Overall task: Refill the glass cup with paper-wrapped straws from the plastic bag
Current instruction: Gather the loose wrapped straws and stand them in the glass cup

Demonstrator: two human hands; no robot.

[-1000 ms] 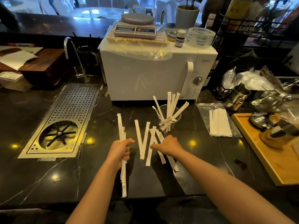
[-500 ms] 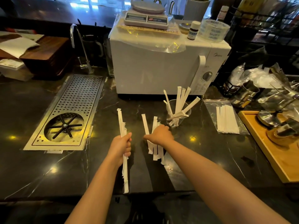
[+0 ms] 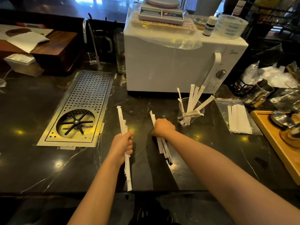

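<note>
Dark marble counter (image 3: 40, 168) — microwave (image 3: 170, 67), glass cup (image 3: 190, 114), plastic bag (image 3: 243, 127), rinser tray (image 3: 84, 104)

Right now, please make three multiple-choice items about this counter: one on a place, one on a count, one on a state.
1. Where is the glass cup?
A. on the wooden tray
B. on the dark counter, in front of the white microwave
C. on the metal drain grid

2. How many hands hold wrapped straws?
A. none
B. one
C. two

3. What is the state of the plastic bag?
A. lying flat with straws inside
B. standing upright
C. held in a hand

Answers:
1. B: the cup stands on the counter just in front of the microwave.
2. C: the left hand grips one bundle of straws, and the right hand grips another bundle.
3. A: the bag lies flat on the counter right of the cup, with white straws visible through it.
</note>
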